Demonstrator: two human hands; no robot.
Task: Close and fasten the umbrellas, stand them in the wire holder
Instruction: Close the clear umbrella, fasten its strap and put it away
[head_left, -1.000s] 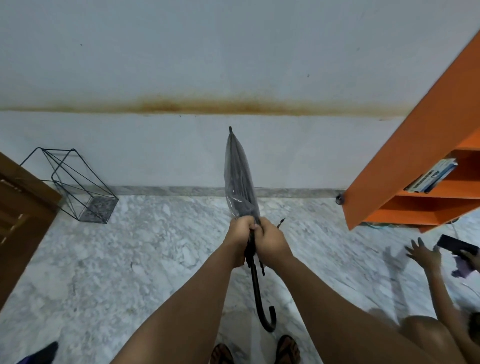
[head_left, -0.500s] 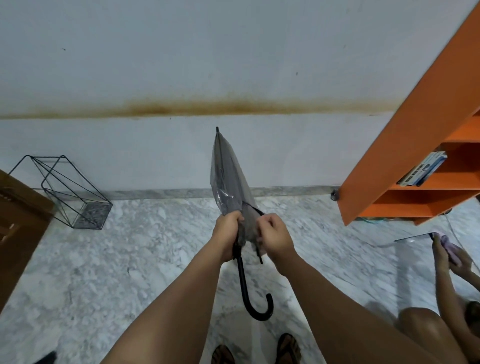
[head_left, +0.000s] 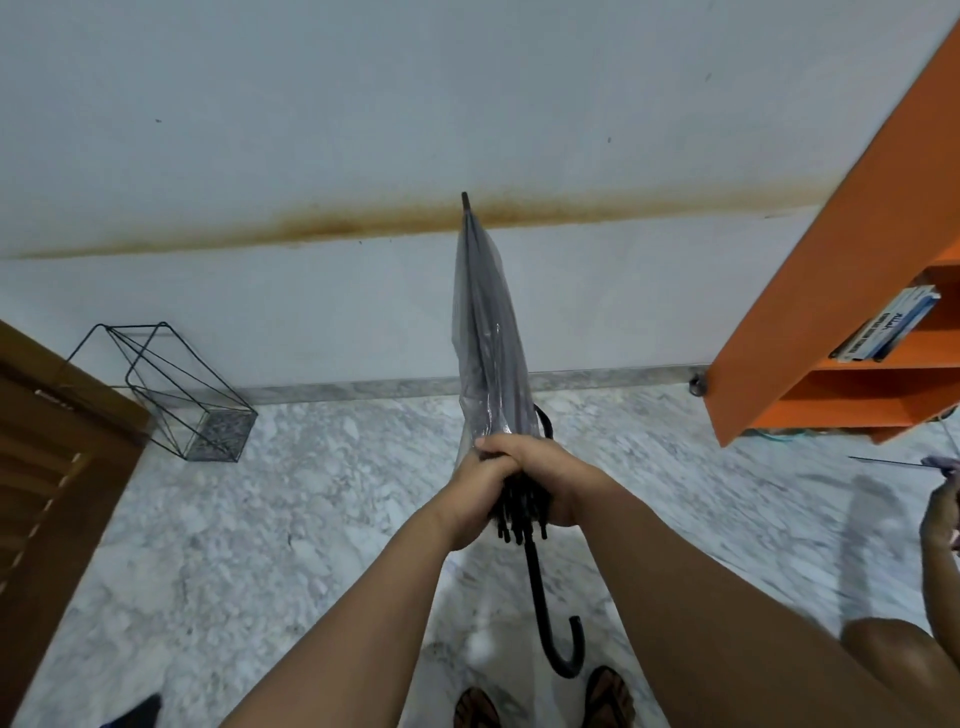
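- Both hands have come together again since half a second ago: then the right hand was off to the side pinching the dark strap, now it is wrapped over the gathered canopy, and the umbrella has swung so its tip points further up the wall.
- Left hand (head_left: 475, 496) curls round the umbrella (head_left: 485, 332) from its own side, fingers closed on the bunched plastic just above the rib ends.
- Right hand (head_left: 545, 480) clamps the same bundle from the opposite side, touching the left hand; both grips are tight around the canopy, nothing slack.
- Above the grip the clear, greyish canopy runs up folded and slim to the tip; below the grip the black rib ends poke out, then the shaft drops to the hooked handle (head_left: 563, 652).
- Strap (head_left: 544, 423) shows as a dark loop just beyond the right hand's knuckles; whether it is fastened I cannot tell.
- Step in hand, as I read it: squeezing the folds together so the strap can go round, so closing is done and fastening is under way.
- Next move calls for one hand to keep the bundle pinched while the other draws the strap round and presses it shut.
- Wire holder (head_left: 171, 395) sits well apart, off to the left hand's side against the wall, and looks to have nothing in it; the umbrella must be carried over there afterwards.
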